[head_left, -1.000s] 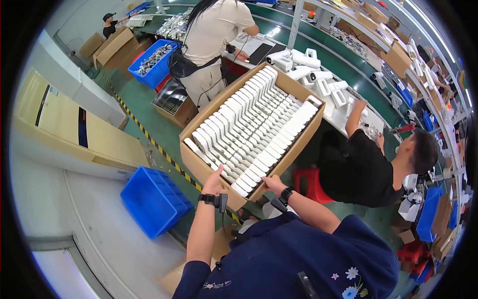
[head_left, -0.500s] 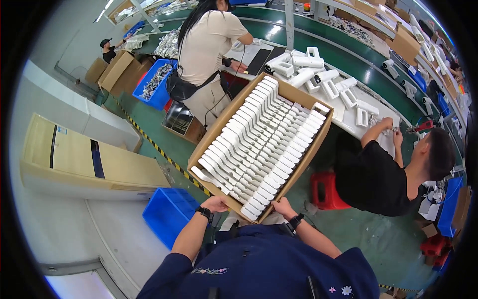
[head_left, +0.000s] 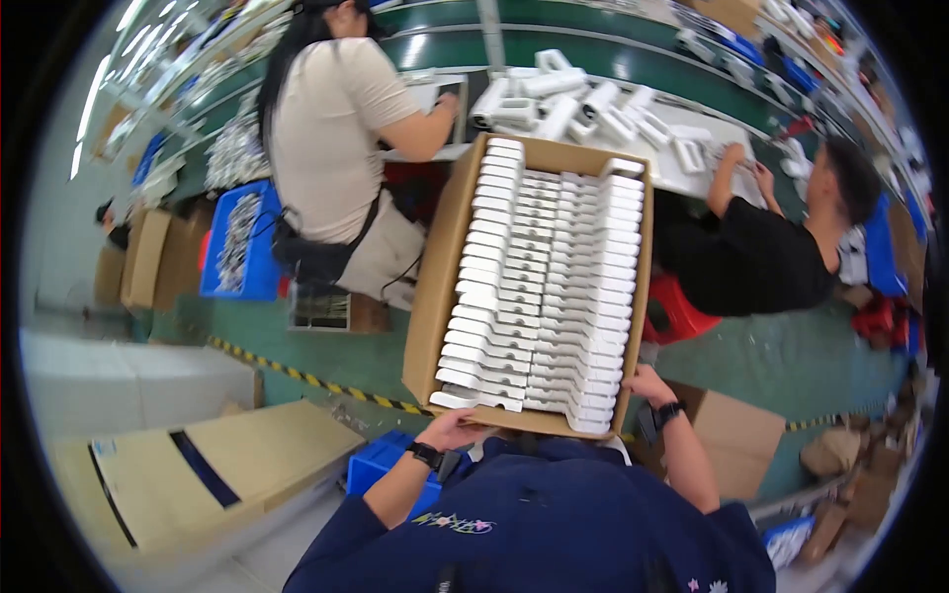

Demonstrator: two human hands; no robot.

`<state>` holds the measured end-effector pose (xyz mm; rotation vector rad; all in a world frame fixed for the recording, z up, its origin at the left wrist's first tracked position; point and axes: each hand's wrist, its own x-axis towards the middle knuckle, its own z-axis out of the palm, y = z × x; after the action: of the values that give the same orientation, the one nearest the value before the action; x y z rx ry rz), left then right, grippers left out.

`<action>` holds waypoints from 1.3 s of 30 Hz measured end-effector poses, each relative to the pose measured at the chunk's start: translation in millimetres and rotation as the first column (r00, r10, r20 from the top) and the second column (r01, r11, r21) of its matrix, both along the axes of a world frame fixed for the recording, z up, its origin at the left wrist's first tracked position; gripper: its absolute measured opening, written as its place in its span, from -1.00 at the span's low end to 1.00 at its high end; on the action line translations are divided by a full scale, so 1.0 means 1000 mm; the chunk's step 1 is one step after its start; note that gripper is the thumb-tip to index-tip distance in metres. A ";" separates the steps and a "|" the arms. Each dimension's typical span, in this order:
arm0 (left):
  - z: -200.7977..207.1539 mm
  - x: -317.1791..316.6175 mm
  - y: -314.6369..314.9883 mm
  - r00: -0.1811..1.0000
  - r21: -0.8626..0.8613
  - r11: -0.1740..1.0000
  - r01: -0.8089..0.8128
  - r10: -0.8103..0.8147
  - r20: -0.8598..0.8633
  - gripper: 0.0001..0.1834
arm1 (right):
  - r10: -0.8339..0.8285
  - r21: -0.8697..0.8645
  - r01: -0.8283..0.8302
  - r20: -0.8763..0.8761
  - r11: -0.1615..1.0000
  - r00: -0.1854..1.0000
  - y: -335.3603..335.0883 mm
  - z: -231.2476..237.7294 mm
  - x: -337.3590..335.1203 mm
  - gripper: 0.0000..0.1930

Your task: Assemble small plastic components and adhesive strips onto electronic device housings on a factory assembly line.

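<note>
In front of my body is an open cardboard box, packed with rows of white moulded plastic parts standing on edge. My left hand grips its near left corner, the thumb by the rim and the other fingers partly hidden under the cardboard. At the near right side my right hand is closed on the box, its fingertips partly out of sight. The far end of the box overlaps the edge of a worktable in view; whether it touches cannot be made out.
White plastic housings lie heaped on the worktable. A person in beige stands far left; another in black sits right on a red stool. Blue bins and a cardboard carton stand on the floor.
My view and body have turned to the right, and the box has swung round to point nearly straight ahead. Both hands keep hold of it. A carton at the right has come into view.
</note>
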<state>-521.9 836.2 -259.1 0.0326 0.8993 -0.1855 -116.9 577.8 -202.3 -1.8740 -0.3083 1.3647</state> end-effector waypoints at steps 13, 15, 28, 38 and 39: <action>0.071 -0.003 0.053 0.885 0.358 0.812 0.461 -0.448 -0.123 -0.61 | 0.011 -0.190 0.022 0.171 0.982 0.985 -0.011 -0.068 0.006 -0.55; 0.064 -0.023 0.052 0.867 0.325 0.804 0.499 -0.454 -0.208 -0.58 | 0.080 -0.224 -0.027 0.230 0.974 0.970 0.004 -0.053 -0.002 -0.57; -0.005 -0.221 0.113 0.795 0.454 0.731 0.509 -0.197 -0.574 -0.59 | -0.401 -0.003 0.496 0.586 0.868 0.705 -0.004 -0.021 -0.093 -0.53; -0.048 -0.321 0.191 0.671 0.501 0.446 0.741 -0.506 -0.542 -0.64 | -0.433 0.164 0.613 0.842 0.773 0.321 0.087 0.066 -0.224 -0.75; -0.067 -0.346 0.215 0.762 0.526 0.554 0.645 -0.424 -0.489 -0.64 | -0.501 0.261 0.519 0.766 0.814 0.402 0.109 0.069 -0.237 -0.75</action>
<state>-868.3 1051.0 -326.6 1.0216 1.2192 -0.4511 -354.1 687.2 -132.9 -2.2524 -0.1229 -0.0079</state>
